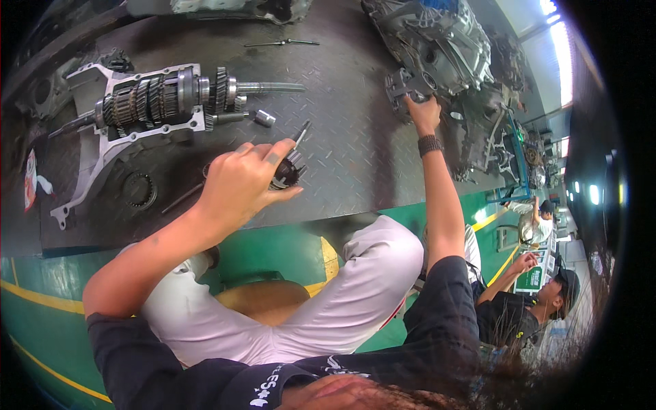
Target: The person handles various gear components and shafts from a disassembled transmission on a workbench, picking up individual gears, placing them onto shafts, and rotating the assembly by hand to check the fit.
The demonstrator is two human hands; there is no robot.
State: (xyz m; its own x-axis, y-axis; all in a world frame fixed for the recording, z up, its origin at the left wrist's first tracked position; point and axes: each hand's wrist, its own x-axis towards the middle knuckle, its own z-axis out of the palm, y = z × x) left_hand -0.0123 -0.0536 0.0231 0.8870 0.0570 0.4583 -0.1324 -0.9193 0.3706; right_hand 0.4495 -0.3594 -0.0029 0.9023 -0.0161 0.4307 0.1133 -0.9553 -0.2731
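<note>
At nine o'clock a red-and-white tag lies on the checker-plate bench. Above it, at ten o'clock, rests the gear shaft in its grey bracket; a bearing ring sits below. At centre your left hand curls its fingers around a toothed hub. At one o'clock your right hand grips the housing flange. At four o'clock, beside another person, stands a green-and-white sign.

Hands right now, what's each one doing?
Left hand: closed around a toothed gear part.
Right hand: gripping the gearbox housing edge.
</note>
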